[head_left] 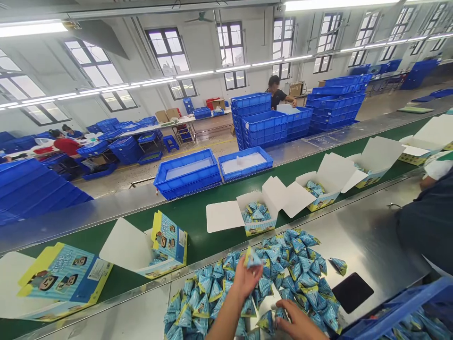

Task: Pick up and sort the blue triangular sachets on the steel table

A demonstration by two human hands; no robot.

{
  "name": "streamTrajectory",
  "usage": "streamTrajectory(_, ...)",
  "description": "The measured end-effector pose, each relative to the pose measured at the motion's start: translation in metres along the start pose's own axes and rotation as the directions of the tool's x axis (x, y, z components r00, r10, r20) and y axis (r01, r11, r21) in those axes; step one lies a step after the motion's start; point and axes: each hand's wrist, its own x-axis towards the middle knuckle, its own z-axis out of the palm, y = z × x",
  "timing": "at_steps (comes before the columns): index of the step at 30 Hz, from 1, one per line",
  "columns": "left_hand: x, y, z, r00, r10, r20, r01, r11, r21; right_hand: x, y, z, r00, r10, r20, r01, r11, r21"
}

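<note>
My left hand [245, 278] is raised over the pile, its fingers closed around a blue and yellow pyramid-shaped packet [252, 258]. Lower and to the right, my right hand [295, 322] reaches into the heap with its fingertips against another packet [281, 313]; whether it grips that one is hard to make out. Many such packets [304, 269] lie heaped on the metal table around both hands, with something white [271, 301] showing among them. Just beyond the pile, an open carton [260, 229] on the green belt holds several packets.
More open cartons [170, 236] stand along the green conveyor belt [198, 236]. Blue trays [187, 172] sit beyond it. A black flat object [353, 293] lies right of the pile, near a blue crate [406, 302]. A co-worker's dark sleeve [424, 217] is at right.
</note>
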Motion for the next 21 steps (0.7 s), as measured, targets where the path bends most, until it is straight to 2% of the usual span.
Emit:
streamTrajectory(1, 0.015, 0.010, 0.042, 0.997, 0.040, 0.064, -0.043, 0.999, 0.034, -0.002, 0.011, -0.013, 1.000, 0.027, -0.009, -0.027, 0.999, 0.031)
streamTrajectory(3, 0.050, 0.023, 0.120, 0.990, 0.074, 0.120, -0.080, 0.996, 0.045, -0.005, 0.030, -0.039, 0.997, 0.072, -0.010, -0.071, 0.992, 0.100)
streamTrajectory(5, 0.086, 0.023, 0.176, 0.988, 0.103, 0.112, -0.110, 0.992, 0.058, -0.006, 0.047, -0.064, 0.995, 0.097, -0.021, -0.092, 0.984, 0.152)
streamTrajectory(7, 0.114, 0.006, 0.206, 0.991, 0.106, 0.087, -0.114, 0.989, 0.093, -0.002, 0.066, -0.089, 0.993, 0.103, -0.053, -0.093, 0.980, 0.177)
streamTrajectory(9, 0.133, -0.023, 0.211, 0.996, 0.056, 0.075, -0.068, 0.985, 0.156, 0.006, 0.091, -0.114, 0.989, 0.119, -0.083, -0.104, 0.980, 0.167)
streamTrajectory(11, 0.142, -0.058, 0.197, 0.997, -0.035, 0.064, 0.019, 0.974, 0.227, 0.017, 0.119, -0.139, 0.987, 0.135, -0.088, -0.124, 0.986, 0.114)
streamTrajectory(13, 0.145, -0.092, 0.169, 0.993, -0.116, 0.034, 0.103, 0.957, 0.273, 0.029, 0.147, -0.164, 0.988, 0.141, -0.071, -0.138, 0.989, 0.044)
streamTrajectory(16, 0.143, -0.126, 0.107, 0.985, -0.165, -0.043, 0.171, 0.954, 0.246, 0.048, 0.177, -0.200, 0.990, 0.137, -0.016, -0.138, 0.989, -0.061)
streamTrajectory(19, 0.139, -0.140, 0.036, 0.976, -0.126, -0.178, 0.154, 0.976, 0.156, 0.069, 0.191, -0.226, 0.990, 0.134, 0.042, -0.125, 0.977, -0.173)
streamTrajectory(21, 0.137, -0.145, -0.005, 0.956, -0.130, -0.262, 0.165, 0.979, 0.118, 0.087, 0.196, -0.229, 0.990, 0.122, 0.074, -0.103, 0.971, -0.218)
